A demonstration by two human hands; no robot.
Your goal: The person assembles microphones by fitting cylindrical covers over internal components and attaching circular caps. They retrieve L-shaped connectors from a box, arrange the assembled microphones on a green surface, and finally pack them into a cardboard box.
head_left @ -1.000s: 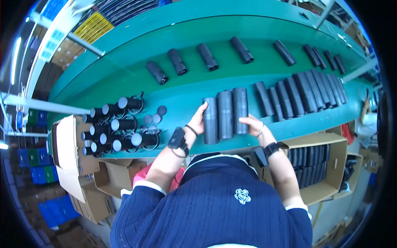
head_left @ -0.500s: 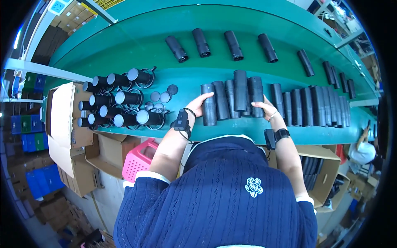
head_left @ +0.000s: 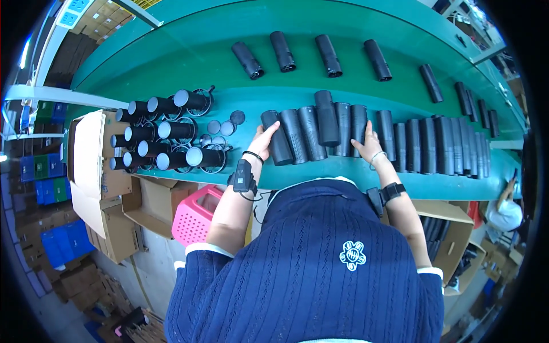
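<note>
Tubes (head_left: 310, 134) have spread wider between left hand (head_left: 260, 143) and right hand (head_left: 369, 150), thumbs over the end ones, grips unclear; even side pressure should keep them aligned.

A second ago three black tubes (head_left: 312, 134) showed between the left hand (head_left: 262, 142) and right hand (head_left: 369, 147); now six do. Since half a second ago they have spread apart, the leftmost tube (head_left: 277, 142) turning from straight to slanted, the highest tube (head_left: 326, 120) covering less of its right neighbour.
</note>
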